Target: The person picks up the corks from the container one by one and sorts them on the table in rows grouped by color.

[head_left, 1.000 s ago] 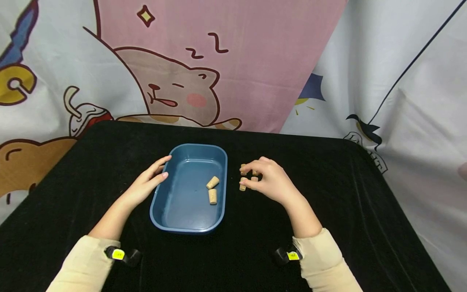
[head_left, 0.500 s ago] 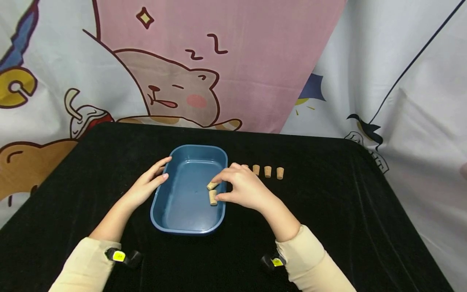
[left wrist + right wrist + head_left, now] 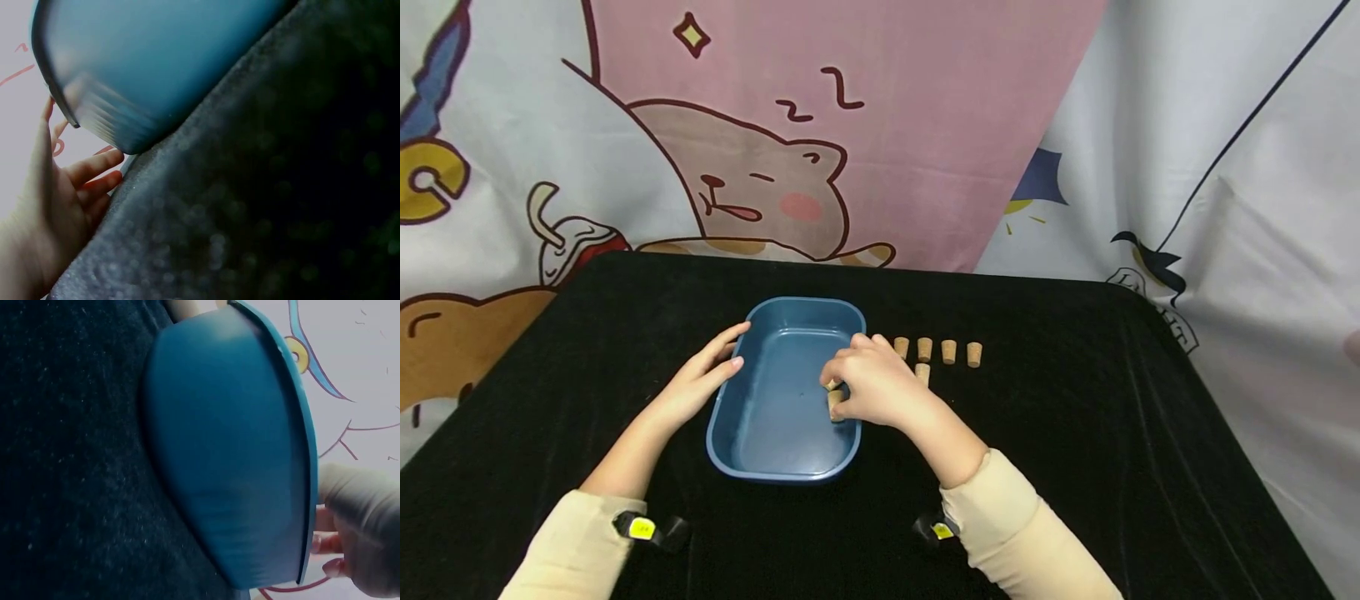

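Note:
A blue plastic tray (image 3: 782, 478) sits on the black-covered table. My left hand (image 3: 706, 372) rests against its left rim, fingers stretched; in the left wrist view the same hand (image 3: 69, 194) touches the tray's end. My right hand (image 3: 876, 385) reaches over the right rim into the tray, index finger and thumb curled around a cork (image 3: 835, 406). Another cork (image 3: 832, 384) lies just behind it, mostly covered by the index finger. From the right wrist, the tray's outer wall (image 3: 225, 444) blocks the view of my fingertips.
Right of the tray, several corks (image 3: 949, 352) stand in a row, with one cork (image 3: 922, 373) in front of them. My right hand covers part of that area. A printed curtain (image 3: 925, 150) hangs behind the table's far edge.
My right hand has moved left from beside the corks on the table and down into the tray, closing in on the corks there. The left hand has stayed at the rim.

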Tool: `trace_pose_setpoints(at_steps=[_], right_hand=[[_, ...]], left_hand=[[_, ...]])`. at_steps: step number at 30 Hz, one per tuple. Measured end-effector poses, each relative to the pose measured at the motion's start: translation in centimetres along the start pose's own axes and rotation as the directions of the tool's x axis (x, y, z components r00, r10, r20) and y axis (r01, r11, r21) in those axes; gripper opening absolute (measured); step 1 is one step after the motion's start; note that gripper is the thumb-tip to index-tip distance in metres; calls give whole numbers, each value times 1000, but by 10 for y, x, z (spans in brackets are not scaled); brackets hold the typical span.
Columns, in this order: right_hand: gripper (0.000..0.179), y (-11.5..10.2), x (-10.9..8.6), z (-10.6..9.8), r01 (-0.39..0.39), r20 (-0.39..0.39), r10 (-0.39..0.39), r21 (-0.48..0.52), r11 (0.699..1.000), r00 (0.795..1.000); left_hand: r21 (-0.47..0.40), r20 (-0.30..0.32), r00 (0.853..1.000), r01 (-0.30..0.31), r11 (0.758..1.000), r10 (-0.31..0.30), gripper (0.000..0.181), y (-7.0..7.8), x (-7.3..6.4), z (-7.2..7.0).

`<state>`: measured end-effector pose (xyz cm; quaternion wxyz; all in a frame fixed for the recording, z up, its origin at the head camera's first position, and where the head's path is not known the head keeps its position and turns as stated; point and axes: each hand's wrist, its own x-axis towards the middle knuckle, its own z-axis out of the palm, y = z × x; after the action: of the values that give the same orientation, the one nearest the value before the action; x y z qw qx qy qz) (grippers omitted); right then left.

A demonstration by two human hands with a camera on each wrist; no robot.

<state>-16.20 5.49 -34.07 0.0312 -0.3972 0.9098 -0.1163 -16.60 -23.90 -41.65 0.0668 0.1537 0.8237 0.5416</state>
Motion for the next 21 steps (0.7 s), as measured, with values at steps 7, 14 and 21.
trace_pose_setpoints(at_steps=[7,14,21], right_hand=[[29,-9,10,1,-63,91,72,-97,993,993],[29,-9,15,2,-133,157,144,-84,988,977],[29,-10,17,3,-157,185,168,-73,985,968]], left_hand=[[2,2,1000,1,1000,-1,54,0,0,0],[1,3,1000,-3,1000,3,54,1,1,0],[4,-1,1000,-8,1000,8,54,-2,0,1]])
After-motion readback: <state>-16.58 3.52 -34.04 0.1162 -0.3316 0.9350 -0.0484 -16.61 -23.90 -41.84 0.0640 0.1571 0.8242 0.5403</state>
